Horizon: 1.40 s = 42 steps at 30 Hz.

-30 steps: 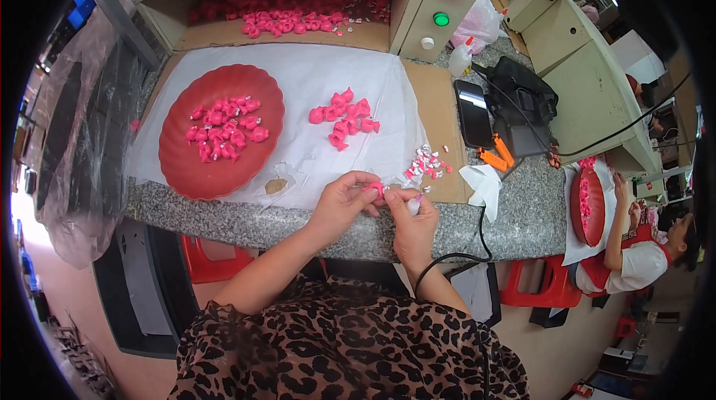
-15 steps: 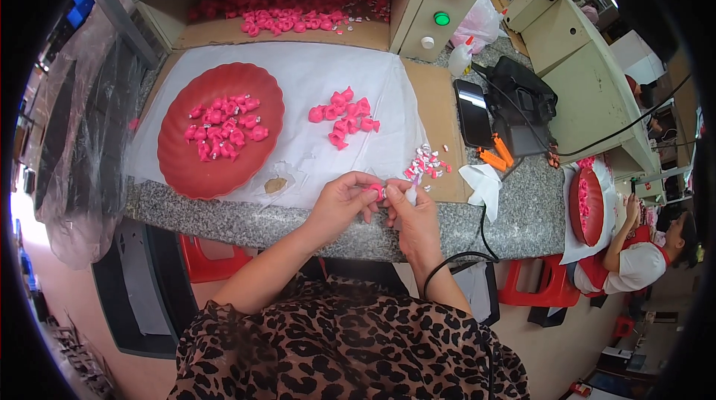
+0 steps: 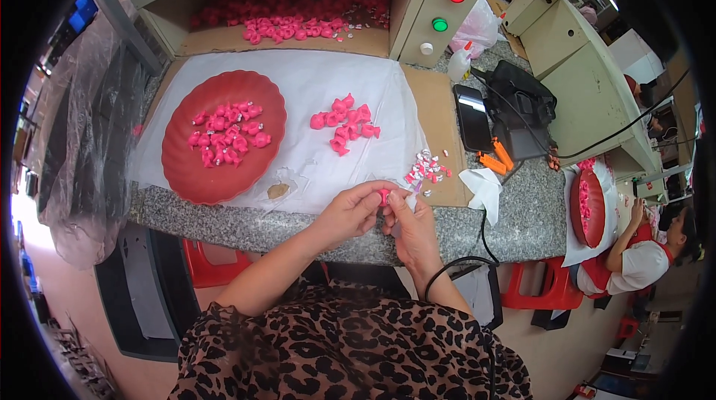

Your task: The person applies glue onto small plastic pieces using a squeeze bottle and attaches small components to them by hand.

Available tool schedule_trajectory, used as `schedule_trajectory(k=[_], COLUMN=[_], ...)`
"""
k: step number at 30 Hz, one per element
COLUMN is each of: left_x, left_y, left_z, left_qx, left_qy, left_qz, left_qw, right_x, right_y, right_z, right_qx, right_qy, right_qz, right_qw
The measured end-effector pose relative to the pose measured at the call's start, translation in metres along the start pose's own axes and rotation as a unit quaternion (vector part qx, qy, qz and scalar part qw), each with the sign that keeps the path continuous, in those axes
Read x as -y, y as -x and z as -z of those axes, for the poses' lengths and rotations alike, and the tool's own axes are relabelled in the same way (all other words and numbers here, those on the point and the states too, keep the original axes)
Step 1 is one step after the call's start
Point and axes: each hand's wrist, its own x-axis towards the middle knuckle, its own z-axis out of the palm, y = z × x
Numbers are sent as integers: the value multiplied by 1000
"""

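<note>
Between the fingertips of my left hand (image 3: 344,215) is a small pink figure piece (image 3: 385,195) with a bit of white on it. My right hand (image 3: 415,232) meets it there, its thumb against the piece. A slim pale, purplish-tipped object (image 3: 414,194) sticks out of the right fingers; its kind is hidden by them. Small pink and white parts (image 3: 425,167) lie in a heap just beyond. On the white sheet (image 3: 298,75) rests a cluster of pink pieces (image 3: 346,122). To the left, a red scalloped plate (image 3: 183,169) holds more pink pieces (image 3: 227,135).
A machine (image 3: 414,4) with lit buttons stands behind, pink pieces inside its opening. At right are a glue bottle (image 3: 460,63), phone (image 3: 473,118), black bag (image 3: 522,94), orange-handled cutters (image 3: 497,157) and white tissue (image 3: 481,189). Another person (image 3: 626,262) sits far right.
The pink piece has turned slightly between my fingertips, which stay together. The whole view has shifted a little downward. The piles and plate look unchanged.
</note>
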Motion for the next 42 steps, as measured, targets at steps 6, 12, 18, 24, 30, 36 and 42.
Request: schedule_trajectory(k=[6,12,18,24,30,36,42], left_x=[9,9,8,11,14,14,7], left_y=[-2,-3,-3,-4,-3,-5,-3], left_z=[-3,-9,-10,-10,-11,-10,-7], left_qx=[9,8,-9,-1,-26,-33,0], left_qy=[-40,-37,-41,-44,-69,-62,8], left_qz=[-46,-62,-37,-68,-69,-42,-3], left_qw=[998,997,998,997,995,997,1000], right_x=[-10,-10,-9,-12,-17,-16,-8], right_y=[0,3,1,3,2,2,2], right_z=[1,-5,-2,-4,-2,-2,-2], right_qx=[25,11,23,20,20,24,31], right_qy=[8,19,-7,-3,-9,-27,-51], right_qz=[49,72,50,67,59,51,16], right_qw=[998,997,998,998,998,998,998])
